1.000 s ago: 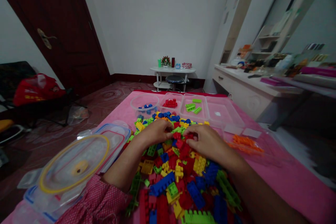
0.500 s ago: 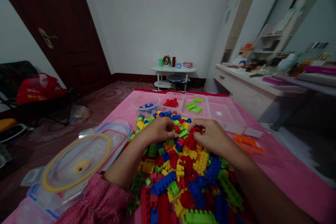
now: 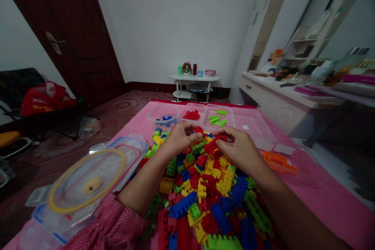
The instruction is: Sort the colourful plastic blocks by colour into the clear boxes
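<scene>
My left hand (image 3: 178,140) pinches a small red brick (image 3: 199,129). My right hand (image 3: 238,149) pinches a longer red piece (image 3: 219,138) lying crosswise, tip toward the left thumb. The two are just apart, above the brick pile (image 3: 205,187).

Block pile (image 3: 202,191) centre on the cloth (image 3: 316,195). Behind it, in a row: round tub (image 3: 152,114) leftmost, three trays (image 3: 258,129) to its right. Stacked lids (image 3: 88,179) left of the pile. Above its far edge, side by side: left hand (image 3: 178,138) pinching a block (image 3: 199,129), right hand (image 3: 238,148) pinching a second block (image 3: 218,138).
</scene>
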Motion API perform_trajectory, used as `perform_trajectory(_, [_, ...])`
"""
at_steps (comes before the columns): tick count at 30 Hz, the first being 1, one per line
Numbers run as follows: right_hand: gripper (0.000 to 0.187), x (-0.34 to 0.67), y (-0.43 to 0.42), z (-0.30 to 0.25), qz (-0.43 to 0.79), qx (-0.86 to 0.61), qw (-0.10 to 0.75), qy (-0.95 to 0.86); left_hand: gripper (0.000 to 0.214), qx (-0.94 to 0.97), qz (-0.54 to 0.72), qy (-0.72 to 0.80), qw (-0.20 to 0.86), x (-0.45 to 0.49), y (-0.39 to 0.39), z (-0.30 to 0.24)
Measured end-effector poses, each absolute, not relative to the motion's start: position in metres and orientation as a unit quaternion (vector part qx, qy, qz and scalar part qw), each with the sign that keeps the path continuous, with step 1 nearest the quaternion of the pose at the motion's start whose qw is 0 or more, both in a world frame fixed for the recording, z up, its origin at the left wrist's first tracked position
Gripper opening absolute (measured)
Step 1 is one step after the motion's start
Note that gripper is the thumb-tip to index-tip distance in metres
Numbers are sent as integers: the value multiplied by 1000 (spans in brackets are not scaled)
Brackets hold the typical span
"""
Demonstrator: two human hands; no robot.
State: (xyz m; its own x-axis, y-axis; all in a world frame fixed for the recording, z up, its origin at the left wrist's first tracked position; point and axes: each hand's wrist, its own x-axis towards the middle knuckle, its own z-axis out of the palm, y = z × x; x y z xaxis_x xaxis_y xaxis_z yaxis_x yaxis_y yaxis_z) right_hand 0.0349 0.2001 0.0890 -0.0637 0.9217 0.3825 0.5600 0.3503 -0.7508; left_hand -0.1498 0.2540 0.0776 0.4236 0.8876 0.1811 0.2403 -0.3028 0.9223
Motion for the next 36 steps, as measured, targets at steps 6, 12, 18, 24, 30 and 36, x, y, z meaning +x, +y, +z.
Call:
perform_trajectory(6, [22, 28, 197, 95, 293, -490, 534, -624, 29, 468, 333, 279, 769, -143, 240, 86])
perform_trajectory(12, [29, 23, 195, 90, 298, -494, 524, -627, 38, 472, 254, 250, 806, -135, 233, 82])
perform_trajectory(18, [25, 29, 197, 93, 180, -514, 511, -665, 25, 464, 312, 290, 777, -132, 232, 78])
perform_trajectory(24, [21, 42, 200, 101, 205, -511, 587, -593, 16, 278, 408, 344, 799, -139, 279, 97])
perform_trajectory(30, [20, 46, 197, 107, 232, -509, 613, -558, 23, 265, 549, 444, 656, -128, 355, 119])
perform_trajectory(36, [16, 48, 195, 112, 240, -509, 615, -553, 36, 470, 511, 475, 541, -125, 356, 111])
